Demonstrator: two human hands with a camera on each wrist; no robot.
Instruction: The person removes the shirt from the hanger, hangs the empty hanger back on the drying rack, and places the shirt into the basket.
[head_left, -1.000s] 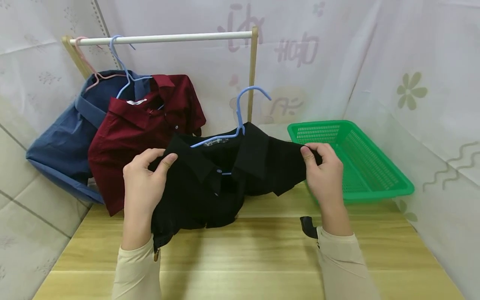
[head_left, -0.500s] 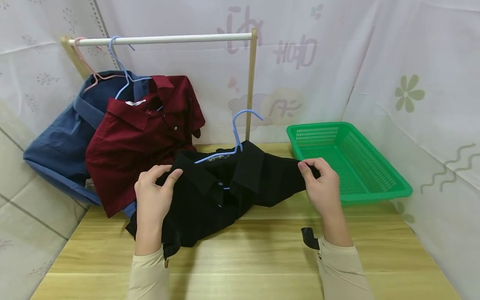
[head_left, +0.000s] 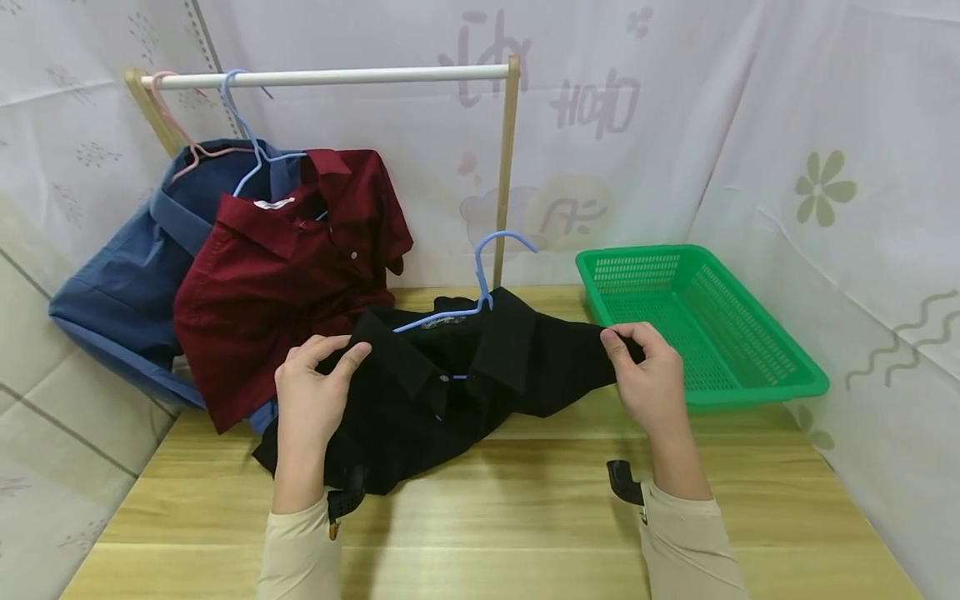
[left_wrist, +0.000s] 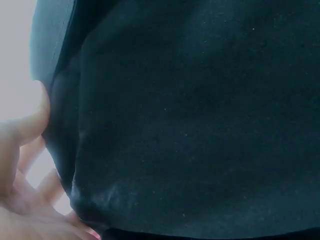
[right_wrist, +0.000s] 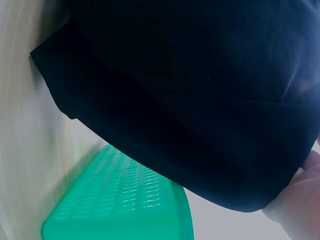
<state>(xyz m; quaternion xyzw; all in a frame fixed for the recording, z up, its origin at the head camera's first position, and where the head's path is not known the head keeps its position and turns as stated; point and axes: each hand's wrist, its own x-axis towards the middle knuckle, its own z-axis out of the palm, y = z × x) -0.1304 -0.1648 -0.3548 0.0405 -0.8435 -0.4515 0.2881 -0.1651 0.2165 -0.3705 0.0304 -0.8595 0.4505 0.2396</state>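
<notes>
A black collared shirt (head_left: 412,425) is spread between both hands, low over the table. Inside its neck sits a blue hanger (head_left: 482,275), hook upward and curving right. My left hand (head_left: 311,400) pinches the shirt at its left shoulder, thumb in front. On the other side my right hand (head_left: 648,375) pinches the end of the right sleeve. The left wrist view is mostly filled by black cloth (left_wrist: 190,120), with the thumb at its edge. In the right wrist view the sleeve (right_wrist: 200,125) hangs from the fingers at the lower right.
Behind stands a rack with a white rail (head_left: 322,77) and wooden posts. A dark red shirt (head_left: 270,275) on a blue hanger and a blue garment (head_left: 120,292) on a pink hanger hang at its left. A green basket (head_left: 765,333) stands right on the wooden table (head_left: 487,517).
Both hands have lowered the black shirt with its hanger toward the table, and the left hand has shifted right. In the last half second the pose has barely changed.
</notes>
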